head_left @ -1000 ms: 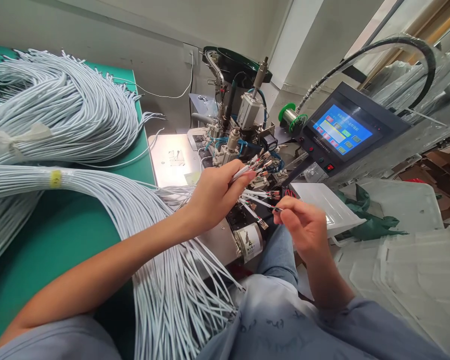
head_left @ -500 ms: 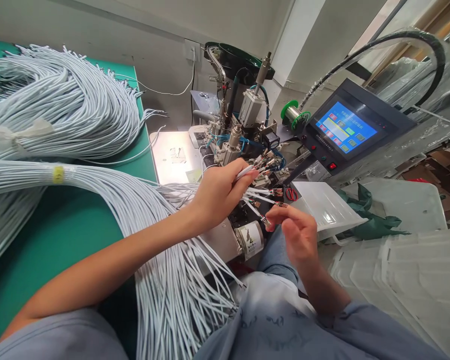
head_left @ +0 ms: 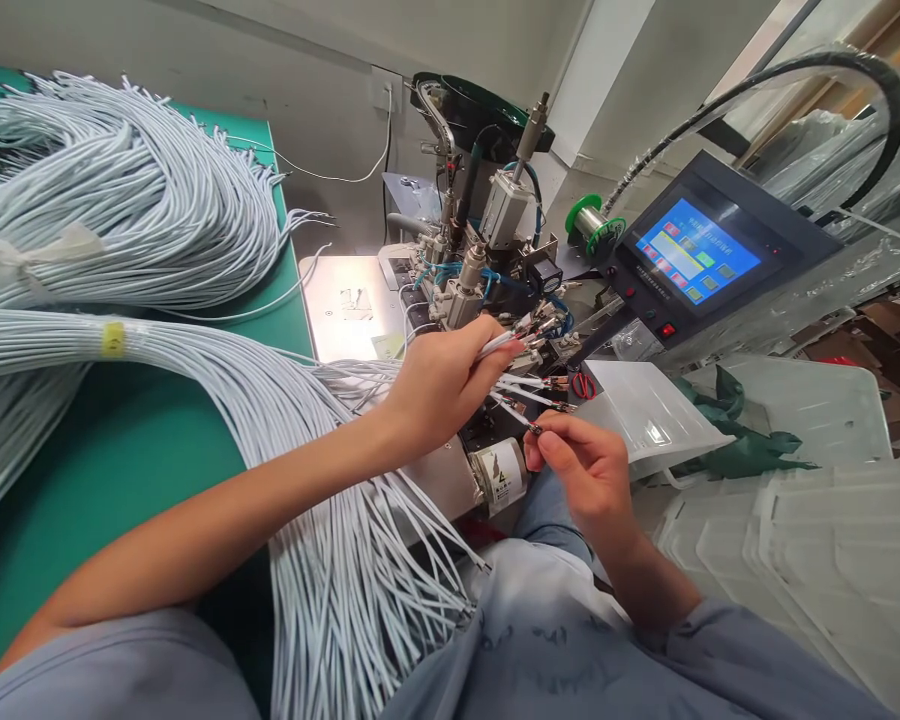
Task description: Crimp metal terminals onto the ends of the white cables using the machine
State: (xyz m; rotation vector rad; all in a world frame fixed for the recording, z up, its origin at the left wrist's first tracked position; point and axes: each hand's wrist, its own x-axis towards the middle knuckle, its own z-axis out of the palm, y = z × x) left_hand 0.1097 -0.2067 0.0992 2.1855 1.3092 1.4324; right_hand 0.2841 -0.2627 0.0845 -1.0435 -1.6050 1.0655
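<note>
My left hand (head_left: 439, 385) is closed round a small bunch of white wires (head_left: 529, 385) whose metal-tipped ends fan out to the right, in front of a small terminal machine (head_left: 487, 250). My right hand (head_left: 581, 470) pinches the tip of the lowest wire of that bunch between thumb and forefinger. The wires run back under my left hand into a big sheaf of white cables (head_left: 330, 520) that spills off the green table (head_left: 120, 460) onto my lap.
More bundled white cables (head_left: 112, 220) lie at the back left on the table. A control box with a blue touch screen (head_left: 694, 255) stands to the right. A white tray (head_left: 649, 405) and clear plastic trays (head_left: 810, 540) sit at the right. Red scissors (head_left: 583, 385) lie by the machine.
My right hand let go of one wire tip, dropped lower and left, and now pinches the lowest wire tip. The left hand has kept its grip and barely moved.
</note>
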